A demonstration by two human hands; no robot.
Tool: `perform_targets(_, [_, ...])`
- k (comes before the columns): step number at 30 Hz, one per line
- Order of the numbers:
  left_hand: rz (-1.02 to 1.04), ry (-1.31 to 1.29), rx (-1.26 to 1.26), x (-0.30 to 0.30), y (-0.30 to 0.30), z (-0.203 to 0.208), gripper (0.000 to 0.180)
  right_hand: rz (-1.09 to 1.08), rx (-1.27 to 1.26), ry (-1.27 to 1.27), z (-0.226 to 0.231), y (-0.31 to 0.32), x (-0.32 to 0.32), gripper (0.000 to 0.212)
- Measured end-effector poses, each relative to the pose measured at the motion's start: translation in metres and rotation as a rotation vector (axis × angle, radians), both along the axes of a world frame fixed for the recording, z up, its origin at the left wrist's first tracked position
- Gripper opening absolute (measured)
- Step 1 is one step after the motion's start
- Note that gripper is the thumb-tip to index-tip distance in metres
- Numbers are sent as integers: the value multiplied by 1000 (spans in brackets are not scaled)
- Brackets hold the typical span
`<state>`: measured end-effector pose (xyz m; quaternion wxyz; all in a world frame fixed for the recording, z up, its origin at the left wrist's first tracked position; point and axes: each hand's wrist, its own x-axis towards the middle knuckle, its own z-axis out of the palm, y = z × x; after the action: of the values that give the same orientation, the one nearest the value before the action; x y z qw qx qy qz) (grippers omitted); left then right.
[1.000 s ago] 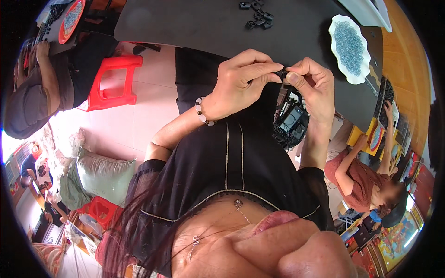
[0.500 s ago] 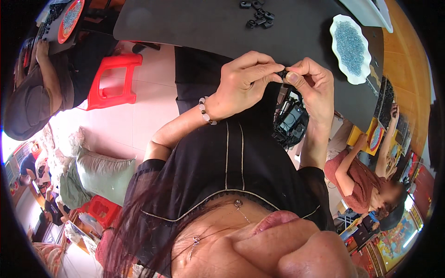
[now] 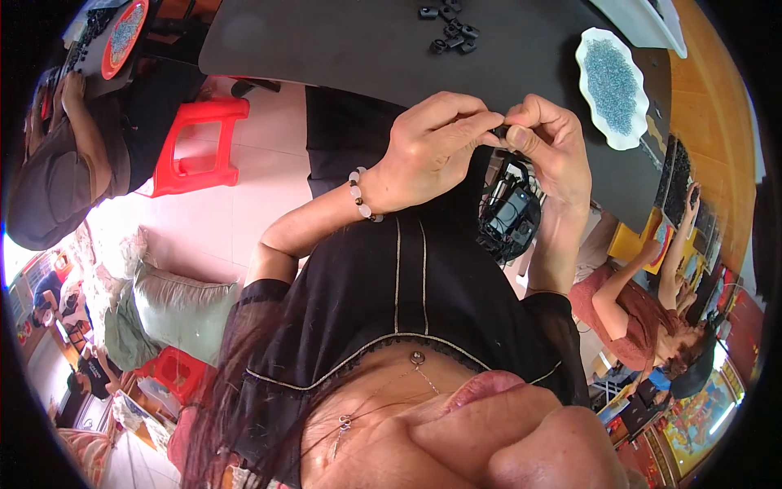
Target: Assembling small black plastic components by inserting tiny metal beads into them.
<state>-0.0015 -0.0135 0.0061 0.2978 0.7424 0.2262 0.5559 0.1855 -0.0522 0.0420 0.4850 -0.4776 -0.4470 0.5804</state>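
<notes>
Both my hands meet over the near edge of a dark grey table (image 3: 342,49). My left hand (image 3: 436,151), with a bead bracelet on its wrist, pinches a small black plastic piece (image 3: 499,131) between thumb and fingers. Thumb and forefinger of my right hand (image 3: 558,155) are closed together at the piece's right side. Whatever lies between those right fingertips is too small and hidden to make out. Farther off on the table lie several loose black plastic pieces (image 3: 454,34) with holes, like cord lock bodies.
A white scalloped plate (image 3: 582,61) of tiny blue-grey metallic bits stands on the right. Beyond it is a white tray (image 3: 643,24). Below my hands is a black container (image 3: 509,216) of gear. A red stool (image 3: 240,138) stands left; co-workers sit at both sides.
My right fingertips have shifted slightly, the thumb and forefinger drawn closer together beside the black piece. My left hand keeps its pinch. The view has shifted a little.
</notes>
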Motion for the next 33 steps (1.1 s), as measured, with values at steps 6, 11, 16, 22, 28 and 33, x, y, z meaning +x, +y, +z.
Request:
perform_targets(6, [-33,-8,-3,1,-1,0,36,72,12,102,-8,-1,5,13])
perform_targets(11, [-24,26,11,1,0,-7,37,33,-6,-18,-7,2,-2,13])
perform_targets(16, [-26,41,-35,-1,7,-5,32,27,3,9,-7,7,1,13])
perform_targets(22, [-29,42,-174,-5,15,12,27,123,12,192,-9,10,4,39])
perform_targets(28, [-24,57,-94,-6,17,16,27,181,-19,325,-11,6,-3,64])
perform_targets(33, [-63,99,-87,-4,13,20,29,252,-72,394,-31,6,7,60])
